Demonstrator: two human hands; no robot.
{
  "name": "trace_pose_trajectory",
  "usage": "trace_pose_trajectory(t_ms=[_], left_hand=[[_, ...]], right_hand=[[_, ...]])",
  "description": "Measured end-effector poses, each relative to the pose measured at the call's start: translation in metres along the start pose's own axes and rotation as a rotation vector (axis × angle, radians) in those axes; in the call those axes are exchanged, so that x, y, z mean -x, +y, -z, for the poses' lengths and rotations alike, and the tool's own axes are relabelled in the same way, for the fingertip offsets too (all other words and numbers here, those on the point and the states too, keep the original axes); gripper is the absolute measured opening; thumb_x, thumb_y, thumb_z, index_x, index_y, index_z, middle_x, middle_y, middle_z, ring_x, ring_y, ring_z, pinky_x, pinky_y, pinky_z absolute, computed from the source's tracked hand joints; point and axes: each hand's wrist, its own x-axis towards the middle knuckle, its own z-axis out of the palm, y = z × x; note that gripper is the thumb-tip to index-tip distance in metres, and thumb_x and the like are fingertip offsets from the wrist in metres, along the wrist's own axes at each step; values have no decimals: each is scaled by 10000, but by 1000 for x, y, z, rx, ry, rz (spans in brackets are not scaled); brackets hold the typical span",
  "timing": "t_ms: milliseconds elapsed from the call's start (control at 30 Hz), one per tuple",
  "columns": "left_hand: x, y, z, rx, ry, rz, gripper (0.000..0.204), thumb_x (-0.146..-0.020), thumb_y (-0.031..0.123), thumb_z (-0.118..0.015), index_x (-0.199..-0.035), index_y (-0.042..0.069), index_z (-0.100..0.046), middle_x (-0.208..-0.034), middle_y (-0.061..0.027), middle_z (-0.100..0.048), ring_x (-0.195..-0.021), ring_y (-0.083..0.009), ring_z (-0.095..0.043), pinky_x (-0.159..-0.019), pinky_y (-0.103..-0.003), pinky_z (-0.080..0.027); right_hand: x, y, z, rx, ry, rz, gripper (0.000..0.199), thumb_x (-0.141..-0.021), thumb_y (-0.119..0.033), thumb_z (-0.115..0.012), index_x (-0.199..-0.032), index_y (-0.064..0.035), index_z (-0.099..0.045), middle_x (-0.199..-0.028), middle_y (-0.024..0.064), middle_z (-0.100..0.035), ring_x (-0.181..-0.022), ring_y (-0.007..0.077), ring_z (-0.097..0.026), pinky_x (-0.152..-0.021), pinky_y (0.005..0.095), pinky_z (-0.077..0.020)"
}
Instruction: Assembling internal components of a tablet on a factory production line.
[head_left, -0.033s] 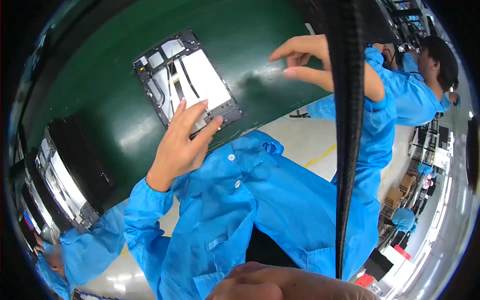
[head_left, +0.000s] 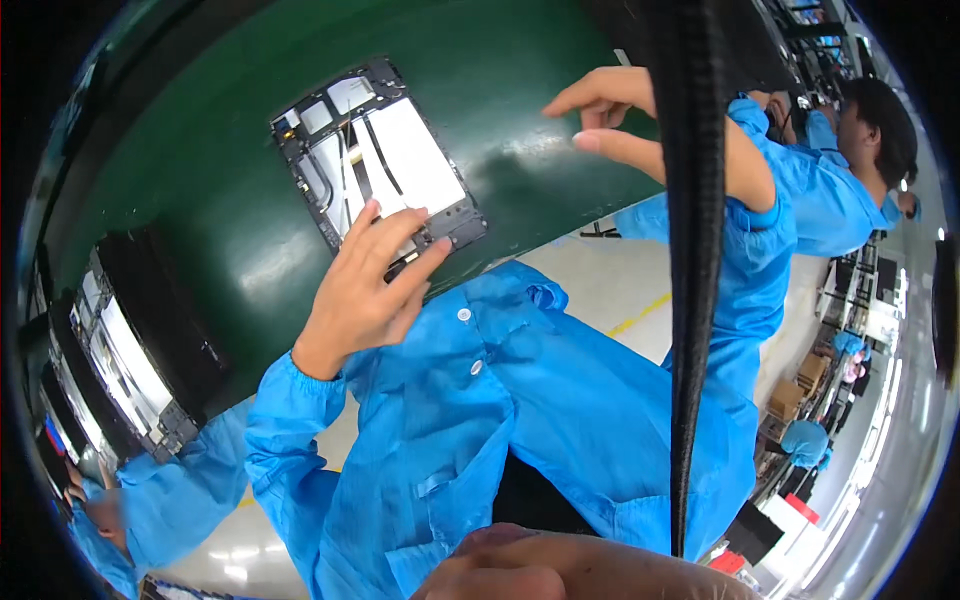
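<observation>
An opened tablet (head_left: 415, 155) lies on the green table, its white inner panels, black strips and dark frame facing up. My left hand (head_left: 370, 285) rests at its near edge, fingers spread; the thumb and fingertips touch the lower part, covering some of it. Off to the right of the tablet, my right hand (head_left: 615, 115) hovers above the table. Its index finger and thumb are stretched out and apart, the other fingers curl in, and nothing shows between them. A black strap (head_left: 695, 280) hides part of the right wrist.
The green table (head_left: 220, 220) spans the far side. At left, more opened tablets (head_left: 130, 370) sit in black holders. A co-worker in blue (head_left: 180, 495) is at lower left, another (head_left: 840, 190) at upper right. Cardboard boxes (head_left: 790, 398) stand farther right.
My right hand has shifted slightly to the right. The tablet and the left fingertips have moved very slightly right as well.
</observation>
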Motion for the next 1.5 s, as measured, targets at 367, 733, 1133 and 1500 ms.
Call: trace_pose_trajectory(t_ms=[367,733,1133,1500], left_hand=[[5,-65,51,-296,384,-67,299,-639,-26,-706,-929,3,-777,-889,-113,-708,-737,-301,-659,-647,-414,-540],[20,-67,45,-157,336,-146,381,-569,91,-730,-930,15,-824,-895,-95,-737,-750,-282,-677,-620,-405,-567],[23,-66,41,-192,219,-152,435,-570,153,-742,-972,23,-845,-965,-103,-762,-856,-301,-731,-683,-403,-628],[17,-65,44,-276,170,-180,400,-618,120,-780,-1006,43,-837,-1012,-96,-760,-892,-288,-732,-705,-401,-623]], right_hand=[[-130,2,-125,-156,243,396,224,-902,12,-707,-1092,-49,-808,-1269,128,-710,-1035,343,-707,-912,433,-583],[-153,-1,-160,-130,100,452,147,-829,-65,-872,-899,-73,-743,-1035,79,-609,-987,321,-618,-861,447,-531],[-153,-4,-184,84,309,517,213,-790,-1,-799,-969,-49,-695,-957,67,-604,-926,295,-631,-786,424,-557],[-146,-7,-188,228,350,410,231,-851,-60,-791,-1051,-77,-678,-990,60,-609,-850,243,-736,-618,395,-597]])
